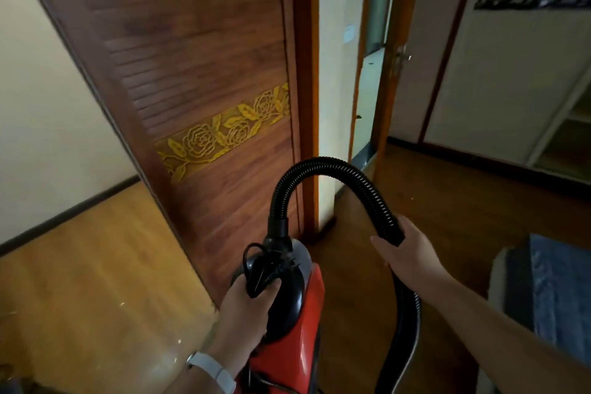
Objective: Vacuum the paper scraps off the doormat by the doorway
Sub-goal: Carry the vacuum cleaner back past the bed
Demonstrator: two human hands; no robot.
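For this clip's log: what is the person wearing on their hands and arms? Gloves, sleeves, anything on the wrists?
No gloves and no sleeves in view: both forearms are bare. The left hand has a white band on its wrist, possibly a watch strap; the right hand and wrist wear nothing.

Red vacuum (287, 368) body cut by bottom edge; hose (407, 313) runs off there too; blue fabric (556, 291) cropped right.
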